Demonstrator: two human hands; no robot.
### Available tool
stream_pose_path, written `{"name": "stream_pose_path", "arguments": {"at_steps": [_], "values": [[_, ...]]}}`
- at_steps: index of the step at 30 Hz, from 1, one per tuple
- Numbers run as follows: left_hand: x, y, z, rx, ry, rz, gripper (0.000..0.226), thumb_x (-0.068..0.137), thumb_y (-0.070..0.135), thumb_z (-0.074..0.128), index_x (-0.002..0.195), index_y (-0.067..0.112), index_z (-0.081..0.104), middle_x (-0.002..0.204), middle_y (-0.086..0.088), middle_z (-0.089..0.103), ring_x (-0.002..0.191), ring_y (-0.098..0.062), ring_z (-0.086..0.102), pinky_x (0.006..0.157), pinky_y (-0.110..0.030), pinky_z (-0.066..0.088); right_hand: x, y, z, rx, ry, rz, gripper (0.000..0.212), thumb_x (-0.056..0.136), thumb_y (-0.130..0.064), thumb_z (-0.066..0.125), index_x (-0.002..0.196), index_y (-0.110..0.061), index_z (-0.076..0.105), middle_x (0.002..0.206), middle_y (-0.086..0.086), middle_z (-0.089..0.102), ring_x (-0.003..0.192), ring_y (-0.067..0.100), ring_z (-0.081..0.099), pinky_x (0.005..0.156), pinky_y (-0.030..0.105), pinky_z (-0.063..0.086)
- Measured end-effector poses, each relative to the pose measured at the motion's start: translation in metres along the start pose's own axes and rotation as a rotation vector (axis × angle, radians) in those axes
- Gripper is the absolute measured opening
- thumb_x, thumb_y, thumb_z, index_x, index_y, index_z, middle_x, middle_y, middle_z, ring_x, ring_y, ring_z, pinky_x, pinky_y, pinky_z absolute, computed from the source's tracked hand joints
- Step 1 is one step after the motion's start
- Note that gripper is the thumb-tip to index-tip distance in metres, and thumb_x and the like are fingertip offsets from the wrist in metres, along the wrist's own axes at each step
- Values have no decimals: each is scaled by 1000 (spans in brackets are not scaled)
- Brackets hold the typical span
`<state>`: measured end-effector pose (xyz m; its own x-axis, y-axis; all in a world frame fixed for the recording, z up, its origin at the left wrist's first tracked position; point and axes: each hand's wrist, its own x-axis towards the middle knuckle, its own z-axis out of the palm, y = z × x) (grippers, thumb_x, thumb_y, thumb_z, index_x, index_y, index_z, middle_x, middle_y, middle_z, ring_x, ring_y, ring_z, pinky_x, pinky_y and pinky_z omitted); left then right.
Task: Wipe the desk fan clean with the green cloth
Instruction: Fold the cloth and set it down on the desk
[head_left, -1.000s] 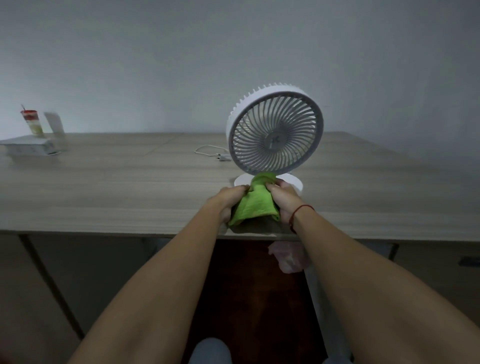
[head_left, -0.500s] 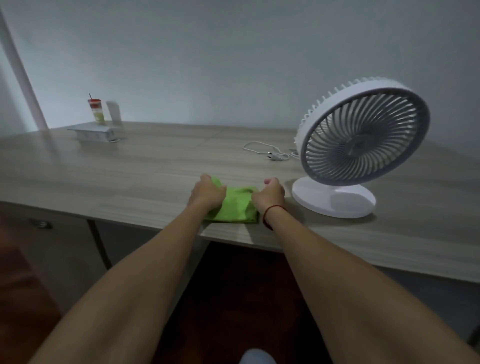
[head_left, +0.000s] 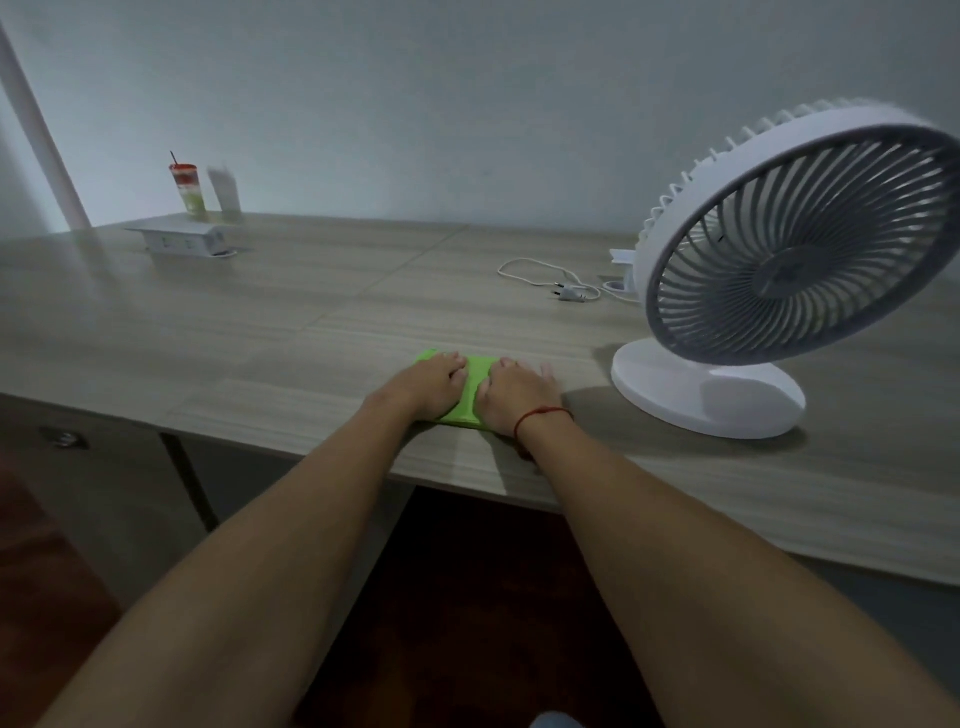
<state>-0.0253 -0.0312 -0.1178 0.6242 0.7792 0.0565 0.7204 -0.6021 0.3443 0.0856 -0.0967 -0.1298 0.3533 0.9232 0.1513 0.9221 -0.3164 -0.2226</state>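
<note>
While both palms press down flat, here is how things lie:
Green cloth (head_left: 471, 384): bright lime, folded into a flat rectangle, lying on the worktop (head_left: 260, 332) near its front edge; only a strip between the hands, a far-left corner and a bit of near edge show.
Left hand (head_left: 434, 383): spread flat on the cloth's left part, fingers extended, not curled around anything.
Right hand (head_left: 514, 395): laid flat on the cloth's right part, fingers splayed, the outer ones reaching onto the bare wood; a red string (head_left: 540, 415) circles the wrist.
Hands together: side by side, close but apart, the green strip between them.
Desk fan (head_left: 789, 260): white, upright on a round white base (head_left: 706, 395), to the right of the cloth and apart from it; grey spiral grille tilted slightly upward, white ribbed rim behind it.
Cable (head_left: 550, 280): white cord with a two-pin plug, lying loose on the far side, left of the fan.
Far left: a white box (head_left: 182, 239) with a red-topped cup (head_left: 188, 189) beyond it.
</note>
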Motion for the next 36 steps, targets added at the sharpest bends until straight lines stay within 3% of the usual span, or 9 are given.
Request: {"name": "stream_pose_path", "arguments": {"at_steps": [4,10,14,17,22,25,28,32,36], "values": [[15,-10,0,4,7,-4,47,104,21,28,148,6,32,160,-13,22,149,-22,20,121,-31,15,13,-6,-2,18,-37,-3,54,95,-30,27,143,-7,37,154,5,36,142,23,30,120,47,6],[10,-4,-6,20,84,-47,46,101,25,36,143,5,42,154,-13,37,142,-25,34,117,-34,27,10,-3,-9,92,-52,-7,53,98,-33,26,141,-6,40,154,8,34,142,25,31,119,48,10],[1,19,-12,-31,147,-93,48,98,33,43,139,9,47,148,-13,46,136,-29,42,113,-39,34,-13,10,-36,178,34,0,44,98,-34,28,119,-9,58,128,15,58,121,30,51,106,44,28],[-11,51,-14,-42,146,-66,46,98,34,45,133,7,54,143,-14,51,133,-30,45,109,-37,37,-38,36,-58,250,69,32,40,96,-36,34,103,-10,64,114,16,65,109,34,57,100,42,39],[-34,129,7,-159,113,26,33,93,30,53,98,2,71,104,-23,70,103,-34,65,85,-35,49,-93,97,-89,199,206,72,37,94,-31,41,101,-7,67,109,15,68,102,33,62,88,37,47],[-41,173,31,-243,59,-7,45,91,39,55,124,9,61,124,-17,65,114,-32,61,97,-34,48,-121,140,-96,114,304,184,32,89,-26,47,102,-6,68,111,17,68,103,35,62,87,38,47],[-41,203,54,-234,11,-23,67,90,53,46,145,15,38,149,-14,44,134,-33,44,112,-43,35,-142,181,-101,47,264,273,40,88,-26,48,122,-8,58,129,15,58,117,34,55,97,41,43],[-29,213,74,-91,-11,-28,81,91,66,29,150,10,23,159,-14,25,144,-33,28,118,-48,23,-149,216,-96,6,95,244,41,95,-23,38,133,-11,47,144,11,43,129,32,43,110,45,30],[-8,208,74,-68,-37,14,82,93,65,28,153,11,13,161,-16,16,147,-32,20,120,-45,17,-135,222,-91,-34,123,167,42,97,-24,35,135,-10,45,145,11,44,131,30,42,112,44,25]]}}
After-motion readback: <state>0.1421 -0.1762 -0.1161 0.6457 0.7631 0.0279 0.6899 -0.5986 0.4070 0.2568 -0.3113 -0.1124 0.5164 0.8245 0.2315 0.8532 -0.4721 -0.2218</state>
